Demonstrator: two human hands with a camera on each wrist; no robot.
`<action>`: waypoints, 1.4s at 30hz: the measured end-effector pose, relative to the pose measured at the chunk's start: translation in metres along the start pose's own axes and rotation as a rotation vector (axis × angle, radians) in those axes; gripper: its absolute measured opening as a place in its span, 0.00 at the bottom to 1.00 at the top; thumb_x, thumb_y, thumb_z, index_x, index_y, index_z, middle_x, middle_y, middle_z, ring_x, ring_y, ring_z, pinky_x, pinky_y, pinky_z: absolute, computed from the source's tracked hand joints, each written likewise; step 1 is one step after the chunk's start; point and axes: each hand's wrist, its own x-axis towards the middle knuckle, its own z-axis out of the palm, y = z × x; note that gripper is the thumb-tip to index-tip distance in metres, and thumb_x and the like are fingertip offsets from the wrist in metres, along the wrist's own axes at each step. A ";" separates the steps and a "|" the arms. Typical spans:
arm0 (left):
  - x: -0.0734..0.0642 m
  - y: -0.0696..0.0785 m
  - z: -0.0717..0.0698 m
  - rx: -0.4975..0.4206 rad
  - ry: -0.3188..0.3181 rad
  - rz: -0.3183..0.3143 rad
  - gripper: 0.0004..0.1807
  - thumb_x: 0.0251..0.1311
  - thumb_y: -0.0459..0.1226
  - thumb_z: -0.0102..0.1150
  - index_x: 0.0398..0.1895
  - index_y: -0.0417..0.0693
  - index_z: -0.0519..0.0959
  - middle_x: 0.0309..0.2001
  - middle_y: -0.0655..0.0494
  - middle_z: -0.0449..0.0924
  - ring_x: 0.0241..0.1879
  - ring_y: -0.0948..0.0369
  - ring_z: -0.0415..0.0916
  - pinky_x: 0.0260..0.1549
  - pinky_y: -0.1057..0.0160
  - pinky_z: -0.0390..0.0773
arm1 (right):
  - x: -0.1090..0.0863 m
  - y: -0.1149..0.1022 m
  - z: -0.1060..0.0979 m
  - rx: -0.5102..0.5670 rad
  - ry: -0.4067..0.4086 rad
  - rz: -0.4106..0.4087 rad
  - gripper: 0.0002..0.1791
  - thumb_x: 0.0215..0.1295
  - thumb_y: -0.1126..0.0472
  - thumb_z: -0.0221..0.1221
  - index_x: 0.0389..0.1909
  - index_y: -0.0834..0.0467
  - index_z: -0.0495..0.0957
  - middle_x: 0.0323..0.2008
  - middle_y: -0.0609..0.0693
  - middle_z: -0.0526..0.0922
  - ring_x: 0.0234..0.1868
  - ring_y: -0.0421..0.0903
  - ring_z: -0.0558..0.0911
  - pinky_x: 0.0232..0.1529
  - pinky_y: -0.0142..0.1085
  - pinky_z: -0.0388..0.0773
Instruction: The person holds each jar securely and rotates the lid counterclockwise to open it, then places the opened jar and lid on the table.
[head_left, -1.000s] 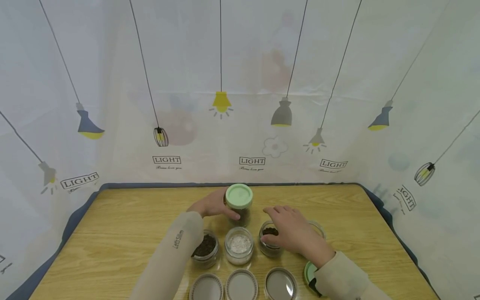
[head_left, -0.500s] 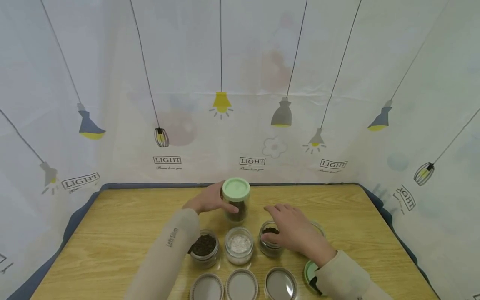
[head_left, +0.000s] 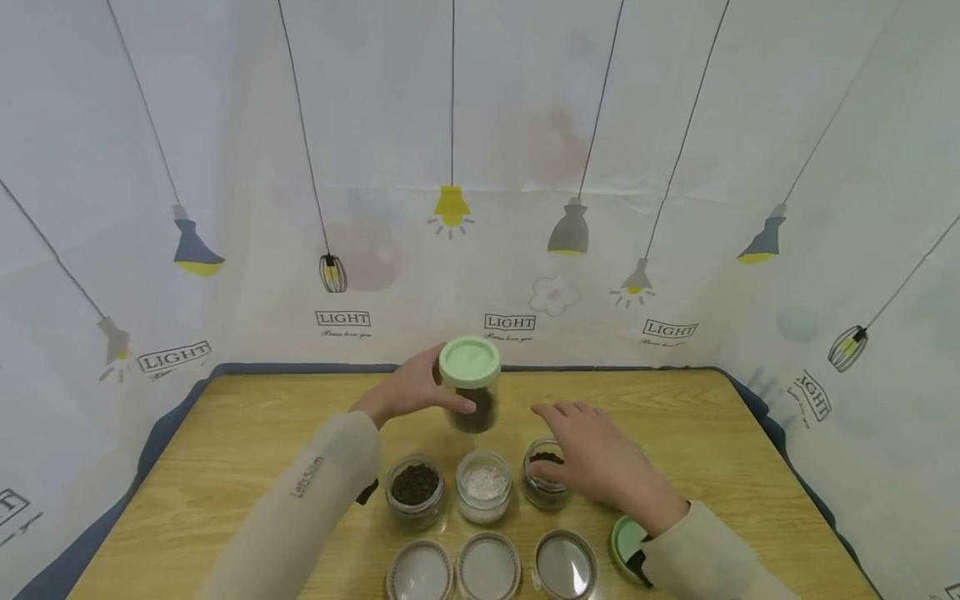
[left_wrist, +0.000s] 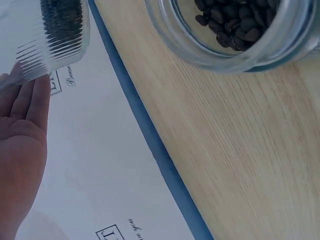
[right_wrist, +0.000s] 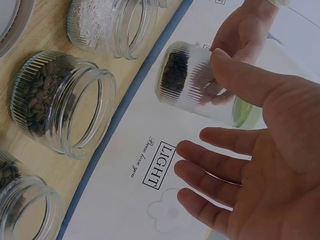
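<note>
My left hand (head_left: 397,392) grips a ribbed glass jar (head_left: 486,404) with a pale green lid and dark contents. It is upright, raised over the back of the table. In the left wrist view, the fingers of the left hand (left_wrist: 22,130) lie against the jar (left_wrist: 62,30). Lower right of it, my right hand (head_left: 600,454) has its fingers spread and holds nothing. Under its thumb stands an open jar (head_left: 542,498) of dark seeds, partly covered. Beside that are an open jar of white grains (head_left: 483,485) and another open jar of dark pieces (head_left: 415,487).
In front of the jars lie a pale round disc with a ribbed rim (head_left: 420,573), two similar discs (head_left: 489,567) (head_left: 566,567), and a green lid (head_left: 624,537) partly behind the right sleeve. Another open jar (right_wrist: 35,210) shows in the right wrist view. A printed backdrop (head_left: 412,333) rises behind the table.
My left hand has lifted the green-lidded jar and drawn it slightly left, away from the open jars. The right hand stays nearly where it was. The view has shifted a little.
</note>
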 end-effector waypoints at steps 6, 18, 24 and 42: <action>-0.017 0.018 0.005 0.011 -0.031 0.041 0.46 0.44 0.44 0.78 0.68 0.64 0.64 0.60 0.63 0.74 0.64 0.60 0.70 0.67 0.48 0.65 | -0.008 -0.001 -0.002 -0.001 0.012 -0.018 0.43 0.57 0.39 0.65 0.68 0.57 0.67 0.62 0.57 0.75 0.65 0.59 0.72 0.65 0.57 0.66; -0.049 0.035 0.037 0.075 -0.094 0.138 0.45 0.39 0.48 0.79 0.65 0.65 0.67 0.57 0.69 0.76 0.58 0.66 0.74 0.62 0.55 0.71 | -0.022 -0.003 -0.018 0.027 0.015 -0.059 0.48 0.54 0.36 0.65 0.70 0.58 0.63 0.64 0.58 0.74 0.65 0.60 0.71 0.65 0.58 0.66; -0.059 0.040 0.052 0.088 -0.071 0.144 0.46 0.36 0.49 0.80 0.63 0.66 0.68 0.55 0.72 0.77 0.56 0.68 0.75 0.61 0.56 0.72 | -0.029 -0.003 -0.027 0.073 0.016 -0.096 0.54 0.50 0.29 0.63 0.72 0.56 0.60 0.66 0.57 0.71 0.67 0.59 0.69 0.67 0.58 0.64; -0.073 0.045 0.079 0.074 -0.096 0.113 0.45 0.36 0.53 0.79 0.62 0.68 0.67 0.52 0.74 0.79 0.53 0.69 0.76 0.59 0.58 0.72 | -0.038 -0.029 -0.027 0.058 0.067 -0.219 0.56 0.47 0.22 0.58 0.71 0.54 0.62 0.54 0.48 0.74 0.52 0.44 0.75 0.49 0.43 0.76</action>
